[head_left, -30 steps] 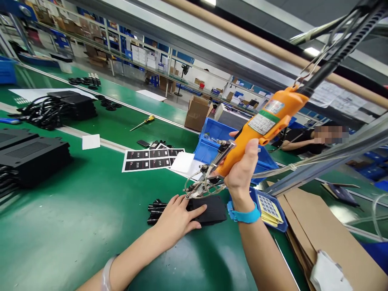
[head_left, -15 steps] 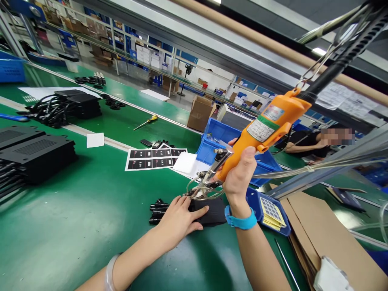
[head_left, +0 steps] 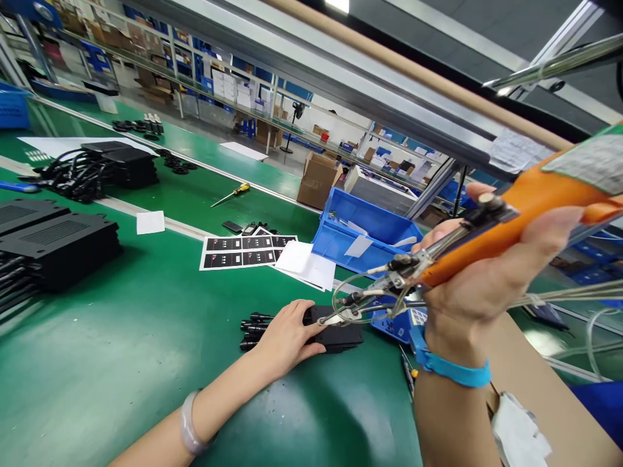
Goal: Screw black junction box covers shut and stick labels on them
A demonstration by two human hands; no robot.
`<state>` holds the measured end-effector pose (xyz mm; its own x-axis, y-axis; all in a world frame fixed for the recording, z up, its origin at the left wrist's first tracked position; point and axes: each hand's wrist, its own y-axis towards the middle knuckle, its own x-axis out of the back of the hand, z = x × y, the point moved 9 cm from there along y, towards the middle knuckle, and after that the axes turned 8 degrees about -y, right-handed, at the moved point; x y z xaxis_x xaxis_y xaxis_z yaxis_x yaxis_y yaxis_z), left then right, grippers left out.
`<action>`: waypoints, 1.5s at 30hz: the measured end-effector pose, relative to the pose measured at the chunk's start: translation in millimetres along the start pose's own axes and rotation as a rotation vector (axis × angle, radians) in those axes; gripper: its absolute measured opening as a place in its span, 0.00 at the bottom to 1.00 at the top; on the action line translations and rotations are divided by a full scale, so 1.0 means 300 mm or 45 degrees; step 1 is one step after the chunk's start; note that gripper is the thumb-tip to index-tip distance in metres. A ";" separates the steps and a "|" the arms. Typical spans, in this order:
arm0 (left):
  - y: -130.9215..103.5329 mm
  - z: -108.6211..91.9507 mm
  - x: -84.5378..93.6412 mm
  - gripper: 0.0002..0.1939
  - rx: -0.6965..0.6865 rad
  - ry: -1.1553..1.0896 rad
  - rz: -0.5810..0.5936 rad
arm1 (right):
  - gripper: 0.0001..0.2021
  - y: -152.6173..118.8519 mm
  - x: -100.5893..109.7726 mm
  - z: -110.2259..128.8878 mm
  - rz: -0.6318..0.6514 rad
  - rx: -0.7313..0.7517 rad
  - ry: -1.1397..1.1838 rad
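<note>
A black box [head_left: 343,334] with several black cable ends [head_left: 253,329] on its left side lies on the green table. My left hand [head_left: 291,337] rests on the box's left part, fingers spread, one finger near the driver's tip. My right hand [head_left: 487,279] is wrapped round an orange power screwdriver [head_left: 535,194], which tilts steeply to the right. Its metal nose and clear tubes [head_left: 389,292] point down-left to the box, close to my left fingers. Whether the tip touches the box cannot be made out.
Behind the box are printed label sheets [head_left: 248,251], white papers [head_left: 294,257] and a blue bin [head_left: 365,227]. Larger black boxes [head_left: 63,243] sit at the left. A yellow screwdriver [head_left: 238,190] lies farther back. Brown cardboard [head_left: 549,402] and a white glove [head_left: 518,431] are at the right.
My right hand has moved right and nearer the camera, tilting the orange screwdriver lower. Its nose has shifted right. My left hand stays on the box, its fingers slightly shifted.
</note>
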<state>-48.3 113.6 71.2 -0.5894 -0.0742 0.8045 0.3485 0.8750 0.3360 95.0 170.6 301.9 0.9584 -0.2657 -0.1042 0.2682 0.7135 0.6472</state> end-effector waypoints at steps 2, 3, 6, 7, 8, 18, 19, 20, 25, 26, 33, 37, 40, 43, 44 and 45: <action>0.005 0.010 -0.002 0.24 0.020 -0.027 -0.037 | 0.28 0.001 -0.006 0.017 0.048 0.012 0.018; 0.007 0.016 -0.006 0.26 0.033 -0.039 -0.053 | 0.28 -0.009 -0.013 0.007 0.079 -0.005 0.033; 0.006 0.029 -0.014 0.27 0.042 -0.079 -0.096 | 0.27 -0.070 -0.033 -0.067 0.148 -0.132 0.062; 0.004 0.031 -0.014 0.27 0.040 -0.094 -0.113 | 0.26 -0.093 -0.037 -0.092 0.158 -0.168 0.070; 0.002 0.034 -0.013 0.29 0.040 -0.110 -0.128 | 0.25 -0.115 -0.042 -0.114 0.171 -0.197 0.073; -0.009 0.042 -0.014 0.29 0.021 -0.253 -0.193 | 0.11 -0.191 -0.063 -0.178 0.238 -0.187 0.011; -0.009 0.043 -0.016 0.28 0.033 -0.262 -0.191 | 0.11 -0.195 -0.065 -0.175 0.244 -0.169 -0.010; -0.010 0.045 -0.019 0.28 0.043 -0.271 -0.189 | 0.10 -0.200 -0.067 -0.172 0.250 -0.155 -0.023; -0.013 0.054 -0.029 0.28 0.089 -0.317 -0.200 | 0.10 -0.223 -0.077 -0.160 0.263 -0.130 0.014; -0.014 0.059 -0.030 0.28 0.109 -0.328 -0.208 | 0.09 -0.228 -0.076 -0.160 0.259 -0.126 0.021; -0.015 0.050 -0.047 0.24 0.110 -0.278 -0.146 | 0.07 -0.248 -0.036 -0.179 0.235 -0.122 0.023; -0.007 0.065 0.019 0.27 0.082 -0.228 -0.222 | 0.08 -0.151 0.034 -0.120 0.117 -0.103 0.193; -0.008 0.174 0.110 0.24 0.243 -0.207 -0.312 | 0.10 -0.039 0.102 -0.052 0.047 -0.044 0.247; -0.024 0.334 0.152 0.23 0.468 -0.183 -0.227 | 0.12 0.037 0.160 -0.024 0.015 -0.006 0.179; -0.030 0.376 0.152 0.23 0.502 -0.177 -0.176 | 0.12 0.048 0.174 -0.025 0.011 0.005 0.150; -0.035 0.407 0.147 0.23 0.513 -0.167 -0.127 | 0.12 0.053 0.183 -0.032 0.016 0.013 0.118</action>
<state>-167.0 159.6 43.3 -0.7023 -0.1294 0.7000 -0.0121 0.9854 0.1700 152.8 173.4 299.2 0.9668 -0.1953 -0.1650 0.2554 0.7098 0.6565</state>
